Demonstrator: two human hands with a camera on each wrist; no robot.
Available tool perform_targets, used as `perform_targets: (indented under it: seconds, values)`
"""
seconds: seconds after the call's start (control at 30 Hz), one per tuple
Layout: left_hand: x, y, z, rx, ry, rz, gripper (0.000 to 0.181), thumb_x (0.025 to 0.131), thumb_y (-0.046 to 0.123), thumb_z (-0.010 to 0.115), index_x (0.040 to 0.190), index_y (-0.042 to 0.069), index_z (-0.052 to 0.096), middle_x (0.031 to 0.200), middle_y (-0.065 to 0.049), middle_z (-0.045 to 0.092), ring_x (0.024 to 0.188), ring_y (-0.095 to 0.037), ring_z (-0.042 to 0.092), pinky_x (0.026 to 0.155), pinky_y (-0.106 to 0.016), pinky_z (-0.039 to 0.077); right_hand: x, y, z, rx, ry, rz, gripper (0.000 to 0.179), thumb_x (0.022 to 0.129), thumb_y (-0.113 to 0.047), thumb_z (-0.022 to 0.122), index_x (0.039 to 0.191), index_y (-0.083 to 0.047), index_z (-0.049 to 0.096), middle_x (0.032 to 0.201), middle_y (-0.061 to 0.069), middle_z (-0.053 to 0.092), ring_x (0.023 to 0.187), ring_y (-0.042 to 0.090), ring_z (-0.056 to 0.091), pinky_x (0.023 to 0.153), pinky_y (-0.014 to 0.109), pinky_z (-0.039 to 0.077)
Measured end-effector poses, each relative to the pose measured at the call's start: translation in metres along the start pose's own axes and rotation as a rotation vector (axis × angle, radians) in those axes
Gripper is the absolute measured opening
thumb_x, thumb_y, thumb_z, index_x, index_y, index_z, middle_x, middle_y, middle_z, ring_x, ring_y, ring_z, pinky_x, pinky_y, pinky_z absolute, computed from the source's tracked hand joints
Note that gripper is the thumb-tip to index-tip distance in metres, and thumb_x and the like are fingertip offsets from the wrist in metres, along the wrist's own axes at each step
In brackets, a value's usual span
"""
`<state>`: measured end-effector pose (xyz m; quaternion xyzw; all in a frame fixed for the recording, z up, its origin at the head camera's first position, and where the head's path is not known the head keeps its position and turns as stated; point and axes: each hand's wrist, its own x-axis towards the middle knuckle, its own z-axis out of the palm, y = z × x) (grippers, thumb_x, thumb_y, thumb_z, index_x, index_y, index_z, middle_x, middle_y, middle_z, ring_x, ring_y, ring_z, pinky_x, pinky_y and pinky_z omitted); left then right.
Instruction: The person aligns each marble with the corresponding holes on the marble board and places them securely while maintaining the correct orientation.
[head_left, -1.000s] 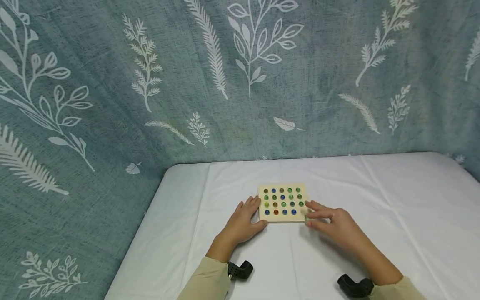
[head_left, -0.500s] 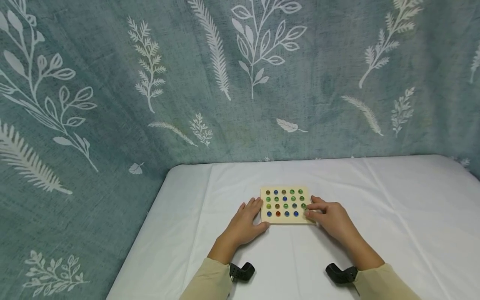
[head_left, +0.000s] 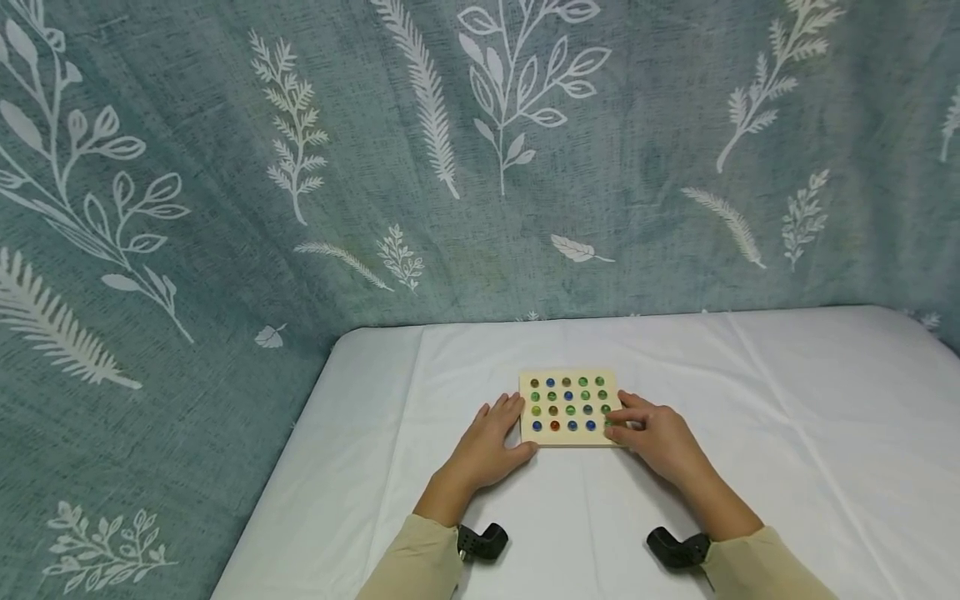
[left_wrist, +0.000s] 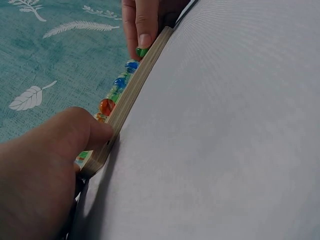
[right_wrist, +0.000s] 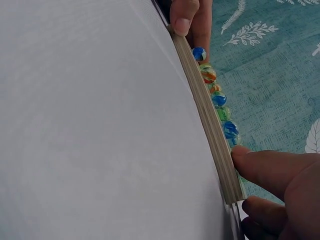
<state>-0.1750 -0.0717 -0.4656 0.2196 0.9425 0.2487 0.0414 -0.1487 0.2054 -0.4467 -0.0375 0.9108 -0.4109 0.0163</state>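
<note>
A pale wooden board (head_left: 577, 439) with rows of coloured glass marbles lies flat on the table. My left hand (head_left: 483, 450) holds its near left corner, fingers along the left side and thumb against the front edge. At the near right corner, my right hand (head_left: 663, 442) pinches a green marble (left_wrist: 142, 52) between thumb and fingers, right at the board's surface. Whether that marble sits fully in its hole is hidden by the fingertips. An orange-red marble (left_wrist: 107, 106) and several blue ones share the front row.
White cloth (head_left: 525, 533) covers the table around the board. A teal curtain (head_left: 480, 250) with white leaf patterns hangs behind and to the left. Black devices (head_left: 483, 542) are worn at both wrists.
My right hand has moved in from beyond the board's near right corner, bringing the green marble down to the end of the front row. The left hand has stayed at its corner.
</note>
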Motion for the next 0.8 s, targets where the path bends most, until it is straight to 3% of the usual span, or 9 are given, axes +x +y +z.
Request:
perform_targets:
  seconds: [0.2, 0.43, 0.63, 0.8]
  values:
    - [-0.001, -0.002, -0.001, -0.018, -0.001, -0.001, 0.077, 0.092, 0.043, 0.060, 0.157, 0.015, 0.028, 0.161, 0.000, 0.030, 0.151, -0.016, 0.020, 0.126, -0.039, 0.014, -0.001, 0.000, 0.004, 0.003, 0.011, -0.014, 0.037, 0.089, -0.029, 0.072, 0.120, -0.009, 0.072, 0.152, 0.018, 0.043, 0.142, 0.042, 0.035, 0.110, 0.060, 0.037]
    - [-0.006, -0.004, -0.006, -0.016, 0.021, -0.039, 0.080, 0.092, 0.048, 0.060, 0.156, 0.013, 0.029, 0.162, 0.001, 0.028, 0.151, -0.015, 0.021, 0.126, -0.040, 0.014, -0.002, -0.003, 0.001, 0.051, 0.066, -0.018, 0.037, 0.089, -0.030, 0.073, 0.119, -0.008, 0.071, 0.148, 0.016, 0.048, 0.140, 0.041, 0.039, 0.112, 0.060, 0.033]
    - [-0.006, 0.001, -0.018, 0.124, 0.105, -0.052, 0.083, 0.091, 0.054, 0.057, 0.155, 0.008, 0.032, 0.161, -0.006, 0.030, 0.151, -0.023, 0.023, 0.125, -0.047, 0.017, -0.005, -0.009, -0.011, -0.139, 0.121, -0.084, 0.062, 0.092, -0.046, 0.065, 0.137, -0.004, 0.058, 0.154, 0.019, 0.039, 0.141, 0.045, 0.034, 0.111, 0.064, 0.032]
    - [-0.008, 0.008, -0.029, 0.240, 0.130, -0.073, 0.091, 0.089, 0.063, 0.057, 0.157, 0.012, 0.025, 0.163, -0.009, 0.023, 0.152, -0.027, 0.017, 0.123, -0.054, 0.015, -0.007, -0.015, -0.018, -0.356, 0.108, -0.119, 0.089, 0.088, -0.061, 0.062, 0.148, 0.000, 0.041, 0.160, 0.025, 0.023, 0.146, 0.050, 0.016, 0.111, 0.073, 0.018]
